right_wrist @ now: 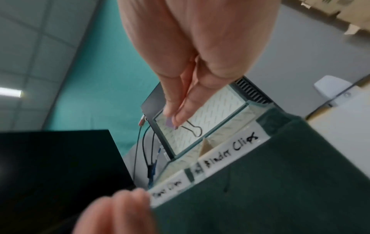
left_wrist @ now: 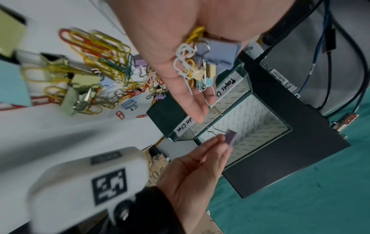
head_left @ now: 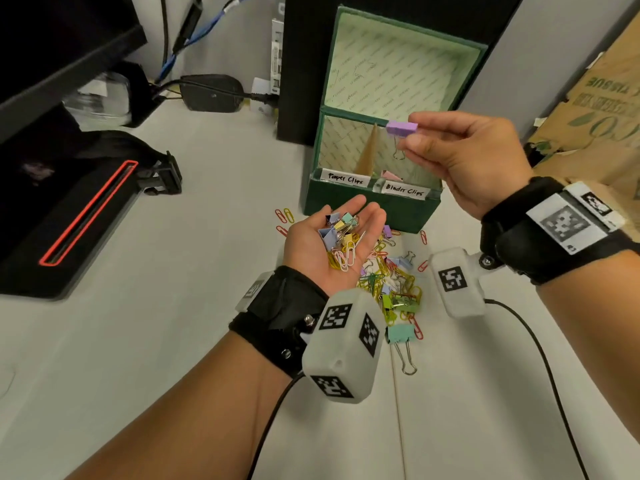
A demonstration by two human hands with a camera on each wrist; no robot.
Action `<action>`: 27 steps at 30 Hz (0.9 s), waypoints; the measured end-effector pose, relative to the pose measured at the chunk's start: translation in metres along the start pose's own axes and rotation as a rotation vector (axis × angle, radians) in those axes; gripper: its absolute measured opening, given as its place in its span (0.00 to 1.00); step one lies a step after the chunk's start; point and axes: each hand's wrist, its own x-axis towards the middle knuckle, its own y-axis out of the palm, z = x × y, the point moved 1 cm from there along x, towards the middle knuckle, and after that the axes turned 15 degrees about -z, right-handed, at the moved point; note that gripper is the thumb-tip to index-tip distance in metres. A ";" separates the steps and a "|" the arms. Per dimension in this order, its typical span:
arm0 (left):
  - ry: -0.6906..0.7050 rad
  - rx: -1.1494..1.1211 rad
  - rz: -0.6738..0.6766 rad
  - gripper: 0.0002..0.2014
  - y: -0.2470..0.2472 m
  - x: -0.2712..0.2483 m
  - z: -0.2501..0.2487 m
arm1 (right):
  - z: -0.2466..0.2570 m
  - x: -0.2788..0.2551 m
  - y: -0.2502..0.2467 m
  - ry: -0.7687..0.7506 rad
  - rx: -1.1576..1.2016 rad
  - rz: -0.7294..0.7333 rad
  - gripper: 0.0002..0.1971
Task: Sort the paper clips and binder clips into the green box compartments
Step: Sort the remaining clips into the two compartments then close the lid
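Observation:
My right hand (head_left: 408,135) pinches a purple binder clip (head_left: 401,128) between thumb and fingertips, above the green box (head_left: 370,207) and over its right compartment labelled "Binder Clips" (head_left: 404,190). The clip's wire handle (right_wrist: 193,129) hangs below the fingers. My left hand (head_left: 341,233) lies palm up in front of the box, cupping a small heap of mixed clips (head_left: 341,237). The left compartment is labelled "Paper Clips" (head_left: 345,178). A pink binder clip (head_left: 389,174) lies inside the right compartment. A pile of coloured clips (head_left: 391,278) is spread on the white table.
The box's lid (head_left: 398,64) stands open against a black tower (head_left: 301,64) behind it. A black device with a red stripe (head_left: 79,216) lies at the left, a cardboard box (head_left: 595,109) at the right. A teal binder clip (head_left: 401,336) lies nearest me.

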 end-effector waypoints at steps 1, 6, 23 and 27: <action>0.002 0.002 -0.006 0.28 0.000 0.001 0.000 | -0.001 0.003 0.001 -0.050 -0.119 -0.014 0.15; 0.007 0.005 -0.036 0.28 0.000 0.000 -0.001 | 0.001 -0.003 0.008 -0.444 -1.039 0.171 0.18; 0.184 0.014 -0.087 0.20 0.005 -0.013 0.006 | 0.006 -0.072 0.040 -0.624 -0.843 0.548 0.14; 0.181 -0.025 -0.046 0.21 0.008 -0.011 0.004 | 0.012 -0.065 0.031 -0.440 -0.554 0.420 0.12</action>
